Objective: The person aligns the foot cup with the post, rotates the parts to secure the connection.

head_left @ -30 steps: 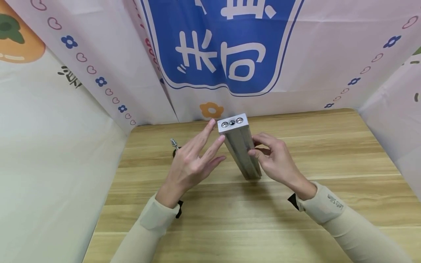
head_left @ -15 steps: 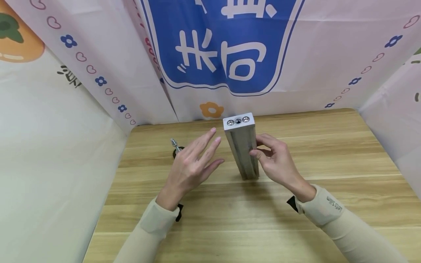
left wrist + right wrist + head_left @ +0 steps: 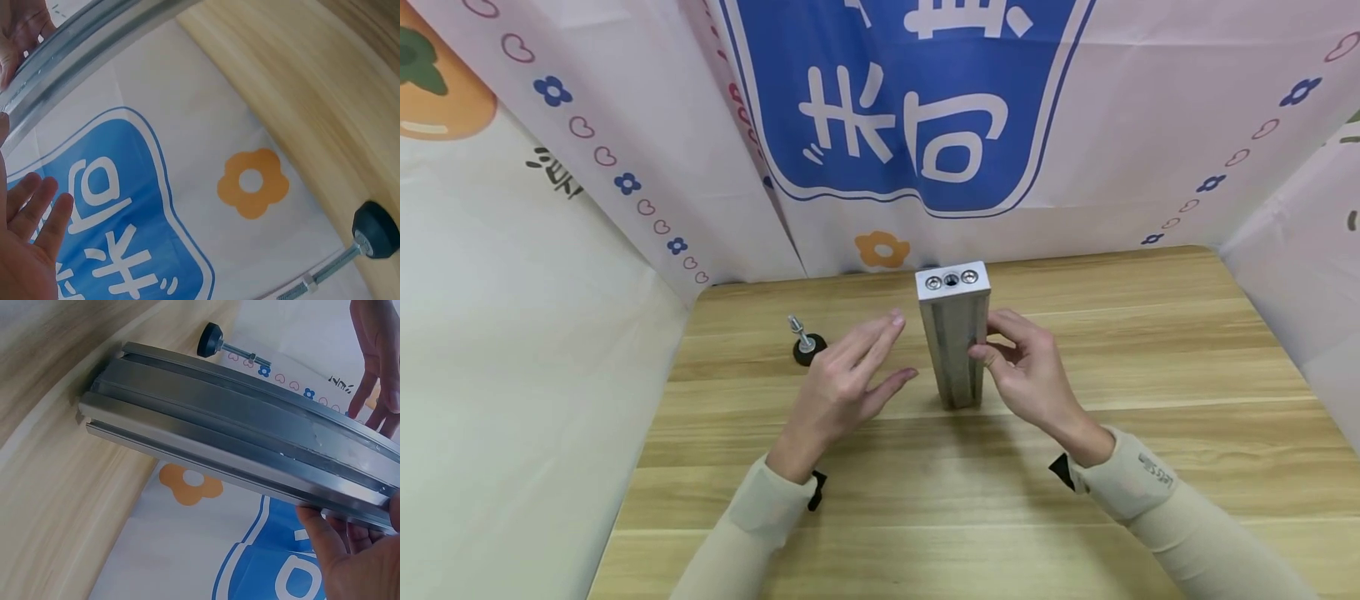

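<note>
While the metal profile stands upright on the wooden table, my right hand pinches its right edge between thumb and curled fingers.

Its end plate, two screws flanking a hole, faces up; my left hand, fingers nearly straight and thumb spread, holds nothing and stands apart from the profile. Steadying so tall and narrow a piece well, I judge, calls for a light, even pinch, the lower end flat on the table and the free palm near enough to check a tilt. Beyond that palm, a black-based foot rests, threaded stem angled up, before the printed cloth.
</note>
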### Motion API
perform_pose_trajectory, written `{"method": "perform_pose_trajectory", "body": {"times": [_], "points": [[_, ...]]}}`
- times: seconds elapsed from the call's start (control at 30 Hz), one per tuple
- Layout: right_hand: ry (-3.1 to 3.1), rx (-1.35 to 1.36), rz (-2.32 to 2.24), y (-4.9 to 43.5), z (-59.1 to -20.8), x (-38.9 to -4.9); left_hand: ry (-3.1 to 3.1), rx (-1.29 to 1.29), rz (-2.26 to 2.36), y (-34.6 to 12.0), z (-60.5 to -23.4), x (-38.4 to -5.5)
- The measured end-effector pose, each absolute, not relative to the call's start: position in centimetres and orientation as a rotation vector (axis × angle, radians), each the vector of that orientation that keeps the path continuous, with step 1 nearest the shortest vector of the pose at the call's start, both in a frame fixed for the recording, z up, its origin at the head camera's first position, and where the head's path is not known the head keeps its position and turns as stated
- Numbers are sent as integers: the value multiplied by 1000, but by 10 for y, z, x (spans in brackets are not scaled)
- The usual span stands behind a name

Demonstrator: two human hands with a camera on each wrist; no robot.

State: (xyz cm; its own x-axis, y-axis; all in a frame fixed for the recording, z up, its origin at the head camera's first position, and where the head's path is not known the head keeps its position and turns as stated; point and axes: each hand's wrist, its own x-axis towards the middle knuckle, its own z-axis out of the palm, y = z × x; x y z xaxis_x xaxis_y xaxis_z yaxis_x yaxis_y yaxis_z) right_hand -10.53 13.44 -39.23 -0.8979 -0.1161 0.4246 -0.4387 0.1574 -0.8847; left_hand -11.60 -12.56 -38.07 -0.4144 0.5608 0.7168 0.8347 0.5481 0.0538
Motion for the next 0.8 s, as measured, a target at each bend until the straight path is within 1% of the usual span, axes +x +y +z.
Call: {"method": "perform_pose_trajectory", "body": {"times": [0.33,0.63,0.8], "points": [[-2115,552,1831,132,-396,-104,-2178,-1090,-783,-113,-386,-116],[-2064,549,1855,131,-400,-103,-2114,-1079,-1131,-102,-380,-119],[-2044,554,1857,130,-401,-103,-2075,-1080,-1233,-97,-379,-121]]}}
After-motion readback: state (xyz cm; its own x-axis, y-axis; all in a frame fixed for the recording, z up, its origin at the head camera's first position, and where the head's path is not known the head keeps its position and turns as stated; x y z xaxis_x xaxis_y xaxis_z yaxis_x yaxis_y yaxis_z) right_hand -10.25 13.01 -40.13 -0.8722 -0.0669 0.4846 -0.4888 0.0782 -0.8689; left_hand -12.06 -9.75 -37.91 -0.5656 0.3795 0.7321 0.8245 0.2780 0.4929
